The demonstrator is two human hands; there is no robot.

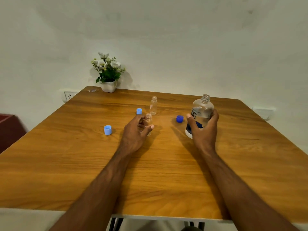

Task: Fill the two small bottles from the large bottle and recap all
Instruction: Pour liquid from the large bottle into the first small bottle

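Observation:
The large clear bottle with a dark blue label stands uncapped at the right of the wooden table; my right hand is wrapped around its lower body. My left hand curls around a small clear bottle, also uncapped, thumb and fingers on either side of it. A second small clear bottle stands open just behind. The dark blue cap lies left of the large bottle. Two light blue caps lie apart: one beside the far small bottle, one to the left.
A white pot of artificial flowers stands at the table's back left edge against the wall. A wall socket is left of the table, another at the right. A dark red object sits at the far left.

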